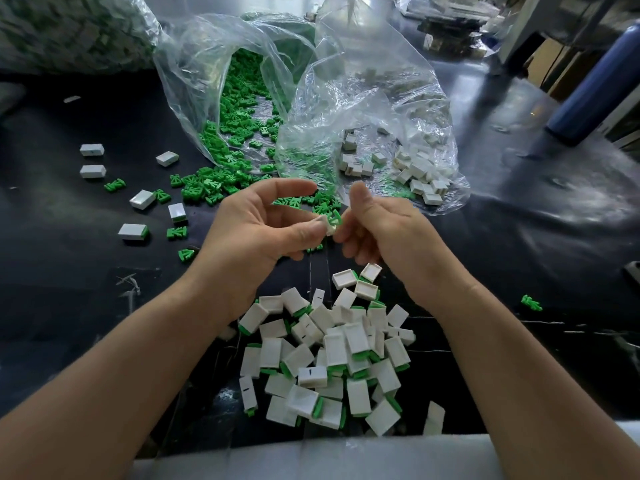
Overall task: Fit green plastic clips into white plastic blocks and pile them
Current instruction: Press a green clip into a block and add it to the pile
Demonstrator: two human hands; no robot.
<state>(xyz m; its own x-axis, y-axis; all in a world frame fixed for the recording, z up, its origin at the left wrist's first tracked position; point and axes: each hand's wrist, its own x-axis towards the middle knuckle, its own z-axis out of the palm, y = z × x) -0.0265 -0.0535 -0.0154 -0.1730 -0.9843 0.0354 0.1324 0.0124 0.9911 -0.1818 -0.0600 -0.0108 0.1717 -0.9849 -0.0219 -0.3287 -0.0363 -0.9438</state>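
Head view, green clip (335, 218), white block (329, 229)

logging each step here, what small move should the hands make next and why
Probably press the green clip, pinched in the right hand, into the white block pinched in the left hand: the clip sits at the block's end, mostly outside it.

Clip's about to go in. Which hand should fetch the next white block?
Probably right. The right hand pinches only the green clip, and the loose white blocks lie beyond it in the bag; the left hand holds the white block.
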